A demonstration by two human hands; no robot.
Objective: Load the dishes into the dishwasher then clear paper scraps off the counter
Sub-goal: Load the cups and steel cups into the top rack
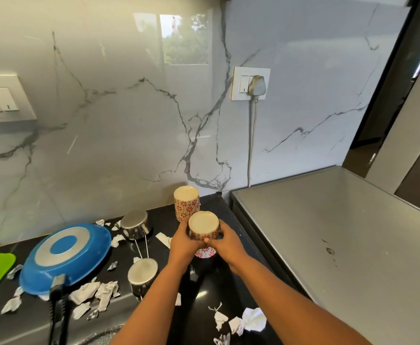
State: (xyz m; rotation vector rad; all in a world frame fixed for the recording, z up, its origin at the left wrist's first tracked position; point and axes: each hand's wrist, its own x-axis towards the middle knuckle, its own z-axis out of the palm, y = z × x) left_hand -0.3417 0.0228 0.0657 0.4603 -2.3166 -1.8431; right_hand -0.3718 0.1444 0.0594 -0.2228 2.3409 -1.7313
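Ceramic, red-flowered and upside down, the near mug (203, 226) sat clasped between the left hand (182, 241) and right hand (225, 241), both curled around its wall, likely to carry it to the dishwasher, which was out of view. A second mug (186, 204) stood inverted just behind. Steel cups (136, 224), a blue pan (66, 256) and paper scraps (93, 293) littered the black counter (204, 295).
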